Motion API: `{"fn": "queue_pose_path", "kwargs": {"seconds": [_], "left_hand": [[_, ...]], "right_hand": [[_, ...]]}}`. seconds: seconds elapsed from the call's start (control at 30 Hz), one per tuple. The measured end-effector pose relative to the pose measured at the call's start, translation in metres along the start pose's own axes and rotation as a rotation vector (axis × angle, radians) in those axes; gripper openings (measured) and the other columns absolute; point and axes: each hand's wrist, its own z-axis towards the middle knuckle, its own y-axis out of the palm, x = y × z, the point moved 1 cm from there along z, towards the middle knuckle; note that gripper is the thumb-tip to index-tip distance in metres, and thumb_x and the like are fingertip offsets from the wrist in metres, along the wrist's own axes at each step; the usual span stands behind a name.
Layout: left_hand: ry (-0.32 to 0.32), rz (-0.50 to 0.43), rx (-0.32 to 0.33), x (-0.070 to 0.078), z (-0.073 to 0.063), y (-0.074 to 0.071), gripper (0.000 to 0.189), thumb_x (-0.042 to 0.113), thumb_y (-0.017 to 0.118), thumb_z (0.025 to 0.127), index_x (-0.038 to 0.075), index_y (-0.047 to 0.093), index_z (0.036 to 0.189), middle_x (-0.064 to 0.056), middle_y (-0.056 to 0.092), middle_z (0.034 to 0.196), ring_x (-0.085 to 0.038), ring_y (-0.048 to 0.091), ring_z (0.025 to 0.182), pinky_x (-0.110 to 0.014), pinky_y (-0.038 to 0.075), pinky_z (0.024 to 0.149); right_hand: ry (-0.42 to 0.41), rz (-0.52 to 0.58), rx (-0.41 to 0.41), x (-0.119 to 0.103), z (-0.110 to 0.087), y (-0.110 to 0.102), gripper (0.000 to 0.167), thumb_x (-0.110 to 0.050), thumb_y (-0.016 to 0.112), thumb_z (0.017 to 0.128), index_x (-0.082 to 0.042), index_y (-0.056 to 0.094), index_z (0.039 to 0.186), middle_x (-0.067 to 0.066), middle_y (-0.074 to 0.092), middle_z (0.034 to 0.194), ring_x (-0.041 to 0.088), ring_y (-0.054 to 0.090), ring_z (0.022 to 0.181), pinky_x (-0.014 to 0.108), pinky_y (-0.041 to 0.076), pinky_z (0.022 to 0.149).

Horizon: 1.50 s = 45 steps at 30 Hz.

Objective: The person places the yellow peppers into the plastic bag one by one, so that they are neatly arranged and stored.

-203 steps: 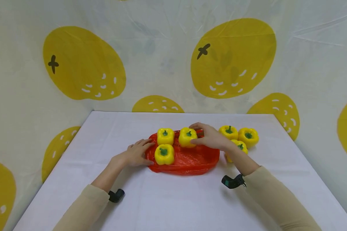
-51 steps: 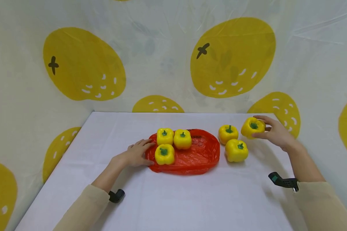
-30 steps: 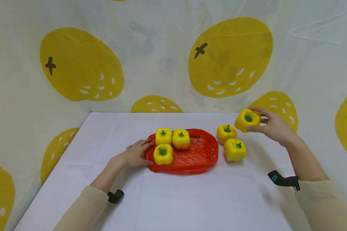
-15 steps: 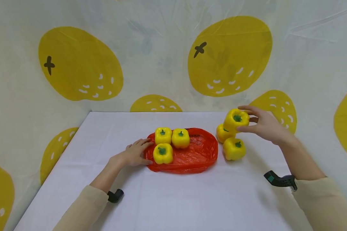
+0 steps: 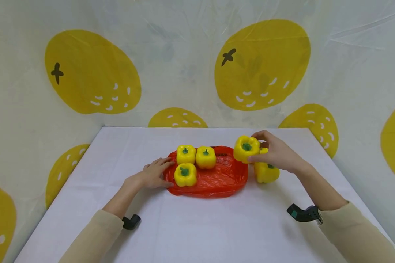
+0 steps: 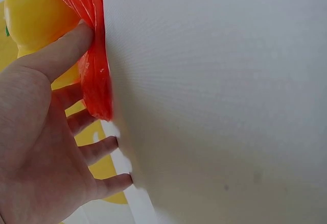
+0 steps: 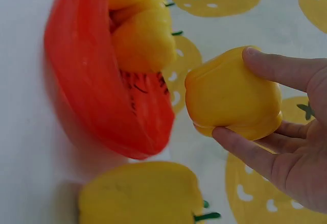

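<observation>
In the head view my right hand (image 5: 274, 150) grips a yellow bell pepper (image 5: 244, 149) by its side, above the right end of a red plastic bag (image 5: 220, 182). The right wrist view shows thumb and fingers around this pepper (image 7: 232, 94), lifted clear of the bag (image 7: 84, 66). My left hand (image 5: 154, 174) rests at the bag's left edge, fingers spread. In the left wrist view its thumb touches the red film (image 6: 94, 81), and the other fingers extend beyond. On the bag's left part sit a back-left pepper (image 5: 185, 155), a second pepper (image 5: 206, 157) and a front pepper (image 5: 185, 175).
Right of the bag, a yellow pepper (image 5: 266, 173) stands on the white table (image 5: 197, 226). Another pepper (image 5: 264, 150) is mostly hidden behind my right hand. A patterned curtain (image 5: 184, 73) rises behind the table.
My right hand set a pepper on the bag, then picked up another from the right group. It has carried that one left and down to the bag's right end. The left hand stays put.
</observation>
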Motion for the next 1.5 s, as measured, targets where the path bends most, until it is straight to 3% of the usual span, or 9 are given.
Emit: {"fn": "queue_pose_path", "kwargs": {"seconds": [0.4,0.6,0.8,1.03,1.5], "left_hand": [[-0.001,-0.003,0.002,0.0,-0.001,0.001,0.085,0.042,0.078,0.089,0.017,0.038,0.159,-0.014,0.027,0.166,-0.043,0.017,0.152,-0.073,0.017,0.115],[-0.002,0.002,0.003,0.0,0.0,0.0,0.085,0.042,0.078,0.089,0.017,0.038,0.16,-0.014,0.026,0.166,-0.043,0.017,0.152,-0.072,0.016,0.115],[-0.009,-0.009,-0.002,0.001,0.0,0.0,0.086,0.042,0.079,0.088,0.017,0.038,0.159,-0.014,0.026,0.166,-0.043,0.017,0.152,-0.073,0.015,0.115],[-0.007,-0.008,-0.001,0.002,-0.001,-0.001,0.086,0.041,0.079,0.088,0.016,0.038,0.159,-0.015,0.027,0.166,-0.044,0.017,0.151,-0.073,0.016,0.115],[0.009,0.0,0.002,0.001,-0.002,-0.001,0.084,0.04,0.078,0.089,0.016,0.038,0.159,-0.015,0.025,0.166,-0.044,0.018,0.151,-0.074,0.015,0.114]], "right_hand": [[-0.016,0.059,-0.086,-0.003,0.005,0.043,0.077,-0.033,0.087,0.083,-0.007,0.044,0.141,0.015,0.05,0.143,0.041,0.047,0.132,0.053,0.051,0.101],[0.005,0.025,-0.086,-0.003,0.007,0.059,0.077,-0.035,0.09,0.079,-0.013,0.047,0.139,0.011,0.053,0.139,0.035,0.05,0.127,0.045,0.057,0.093],[-0.019,0.021,-0.074,-0.006,0.008,0.072,0.073,-0.034,0.09,0.078,-0.013,0.05,0.136,0.009,0.053,0.138,0.032,0.047,0.129,0.05,0.054,0.096],[-0.03,0.022,-0.081,-0.006,0.009,0.087,0.076,-0.036,0.089,0.079,-0.012,0.049,0.138,0.009,0.055,0.135,0.031,0.051,0.125,0.049,0.055,0.095],[0.027,0.054,-0.094,-0.005,0.013,0.109,0.081,-0.037,0.091,0.077,-0.011,0.046,0.139,0.008,0.057,0.133,0.028,0.052,0.124,0.047,0.054,0.097]]}}
